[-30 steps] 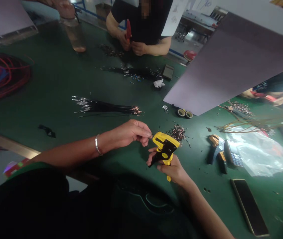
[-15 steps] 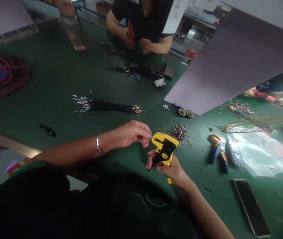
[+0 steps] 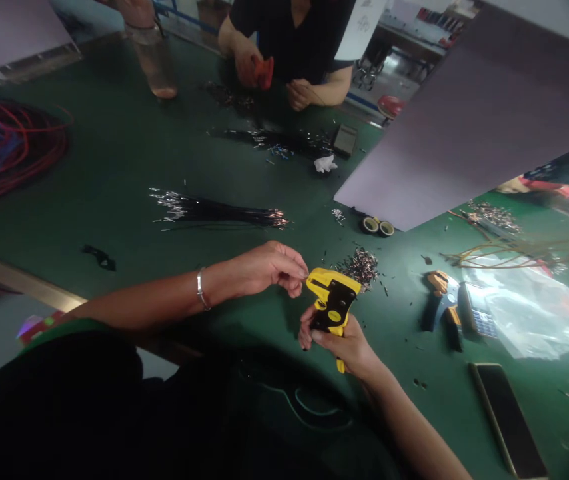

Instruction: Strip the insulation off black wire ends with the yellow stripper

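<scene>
My right hand (image 3: 347,343) is wrapped round a yellow and black wire stripper (image 3: 334,300), its jaws pointing left. The fingers draw the black trigger in close to the yellow handle. My left hand (image 3: 277,270), with a silver bracelet at the wrist, is closed in a pinch right at the stripper's jaws. What lies between those fingertips is too small to make out. Behind the stripper is a pile of small dark and coppery scraps (image 3: 362,268). A bundle of black wires (image 3: 224,212) with bare ends lies beyond my left hand.
On the right are an orange and black wire tool (image 3: 444,300), a clear plastic bag (image 3: 534,320) and a phone (image 3: 509,420). Two tape rolls (image 3: 378,227) sit by a grey panel (image 3: 464,113). Red and blue wire coils (image 3: 9,150) lie left. A co-worker holds a red tool (image 3: 263,72) opposite.
My right fingers have squeezed the stripper's trigger toward its handle. My left hand keeps its pinch at the jaws. The whole view has shifted slightly. Opposite, the co-worker's red tool has turned.
</scene>
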Demonstrator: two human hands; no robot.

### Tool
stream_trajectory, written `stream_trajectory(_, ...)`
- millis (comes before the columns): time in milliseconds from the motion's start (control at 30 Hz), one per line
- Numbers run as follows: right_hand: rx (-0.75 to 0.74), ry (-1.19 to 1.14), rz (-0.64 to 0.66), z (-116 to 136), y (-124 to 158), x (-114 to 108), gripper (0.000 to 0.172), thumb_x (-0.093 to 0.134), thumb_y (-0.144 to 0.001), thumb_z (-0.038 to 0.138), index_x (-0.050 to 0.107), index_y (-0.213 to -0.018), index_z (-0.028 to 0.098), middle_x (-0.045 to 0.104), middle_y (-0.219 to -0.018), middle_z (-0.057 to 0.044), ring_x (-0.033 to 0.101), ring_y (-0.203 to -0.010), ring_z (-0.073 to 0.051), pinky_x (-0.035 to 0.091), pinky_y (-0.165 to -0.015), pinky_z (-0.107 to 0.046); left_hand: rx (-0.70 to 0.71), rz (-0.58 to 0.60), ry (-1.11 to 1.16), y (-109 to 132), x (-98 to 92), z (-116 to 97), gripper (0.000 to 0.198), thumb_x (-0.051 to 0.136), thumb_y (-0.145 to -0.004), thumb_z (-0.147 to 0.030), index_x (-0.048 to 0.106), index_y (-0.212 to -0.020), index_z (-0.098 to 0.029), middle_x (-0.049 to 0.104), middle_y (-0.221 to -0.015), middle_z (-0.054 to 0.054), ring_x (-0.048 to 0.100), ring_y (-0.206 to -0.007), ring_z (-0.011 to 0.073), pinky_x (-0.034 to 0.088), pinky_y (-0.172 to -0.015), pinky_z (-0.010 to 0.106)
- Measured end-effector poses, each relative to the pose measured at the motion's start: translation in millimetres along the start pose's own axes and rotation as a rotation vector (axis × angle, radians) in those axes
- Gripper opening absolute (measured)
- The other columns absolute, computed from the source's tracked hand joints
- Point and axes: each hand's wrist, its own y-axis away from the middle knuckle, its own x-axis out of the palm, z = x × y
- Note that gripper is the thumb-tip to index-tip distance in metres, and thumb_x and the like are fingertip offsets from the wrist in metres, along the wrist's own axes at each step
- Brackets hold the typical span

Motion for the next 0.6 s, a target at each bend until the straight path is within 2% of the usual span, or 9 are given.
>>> stream_trajectory(267,0.014,-0.041,-0.014,-5.1,1.7,0.6,0.017,0.07,-0.082,0.03,0.059,-0.088,0.018,0.055,-0.062,0.002,0.053,-0.054,-0.014,0.045,-0.055,-0.033,0.007,0.016,-0.008,-1.9,-3.9,2.8,0.003,0.069,-0.066,-0.014,0.069,-0.064,-0.012,0.062,-0.051,0.003,0.062,-0.051,0.0143,0.047,-0.056,0.027)
stream_trajectory(600,0.033,0.185,-0.091,-4.4,1.2,2.0,0.031,0.068,-0.081,0.046,0.054,-0.08,0.018,0.051,-0.058,0.002,0.046,-0.051,-0.012,0.041,-0.051,-0.029,0.063,-0.019,-0.154,-3.2,-5.5,3.6,0.004,0.065,-0.066,-0.013,0.068,-0.066,-0.011,0.063,-0.05,0.002,0.06,-0.049,0.012,0.045,-0.056,0.025)
